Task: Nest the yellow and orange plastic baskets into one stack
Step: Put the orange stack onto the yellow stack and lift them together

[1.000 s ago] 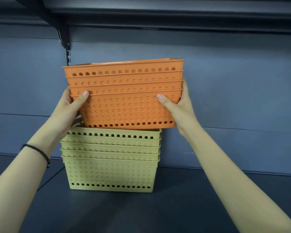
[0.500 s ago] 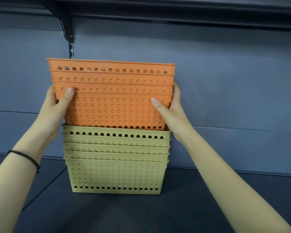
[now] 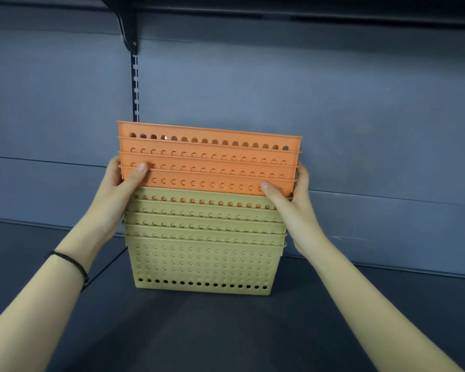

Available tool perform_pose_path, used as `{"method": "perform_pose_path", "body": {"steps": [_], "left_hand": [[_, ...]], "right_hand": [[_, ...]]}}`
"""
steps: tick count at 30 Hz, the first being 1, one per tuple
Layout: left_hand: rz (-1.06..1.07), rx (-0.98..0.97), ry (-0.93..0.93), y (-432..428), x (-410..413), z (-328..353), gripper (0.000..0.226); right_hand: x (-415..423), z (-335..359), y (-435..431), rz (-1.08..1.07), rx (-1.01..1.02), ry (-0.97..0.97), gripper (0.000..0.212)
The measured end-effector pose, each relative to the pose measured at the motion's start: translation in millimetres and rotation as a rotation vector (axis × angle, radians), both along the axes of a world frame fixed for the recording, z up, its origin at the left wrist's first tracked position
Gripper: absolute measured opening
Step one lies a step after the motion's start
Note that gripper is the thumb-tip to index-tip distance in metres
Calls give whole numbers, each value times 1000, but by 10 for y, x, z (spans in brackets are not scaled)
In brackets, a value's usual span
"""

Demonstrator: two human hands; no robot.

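Left hand point(image 3: 118, 183) and right hand point(image 3: 293, 200) grip the orange baskets point(image 3: 207, 159), sunk mostly into the yellow baskets point(image 3: 204, 242) on the shelf point(image 3: 226, 331); uneven pressing could jam them crooked.

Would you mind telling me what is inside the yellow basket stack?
The orange perforated plastic baskets sit nested in the yellow perforated plastic baskets; orange shows through the top holes. Their lower walls and bottom are covered.

Dark grey shelf point(image 3: 360, 331): we find one nested stack of yellow baskets point(image 3: 204, 264) standing directly on it, near the back panel point(image 3: 333, 103).
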State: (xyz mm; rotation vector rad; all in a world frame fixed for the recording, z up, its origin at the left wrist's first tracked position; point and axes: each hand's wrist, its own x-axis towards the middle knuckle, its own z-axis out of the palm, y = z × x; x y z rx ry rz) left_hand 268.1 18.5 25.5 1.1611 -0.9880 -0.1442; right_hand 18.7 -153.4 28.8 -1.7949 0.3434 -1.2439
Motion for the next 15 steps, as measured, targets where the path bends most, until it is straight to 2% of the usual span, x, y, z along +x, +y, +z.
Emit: {"method": "perform_pose_path", "body": {"steps": [3,6,9,13,15], "left_hand": [[5,15,14,22,-67,-52,57],[31,3,32,34,-165,-46,54],[31,18,52,54,-271,-20,55],[19,30,42,112,-373,-48,49],[-1,56,11,167,-404,-46,60]], "right_hand": [[-1,-42,13,-80,-12,34,77],[-53,-20,42,-121,-13,48,76],[-118,-11,62,-68,-6,62,82],[-215,-47,12,-10,38,27,79],[-284,-100,-9,52,90,-4,90]]}}
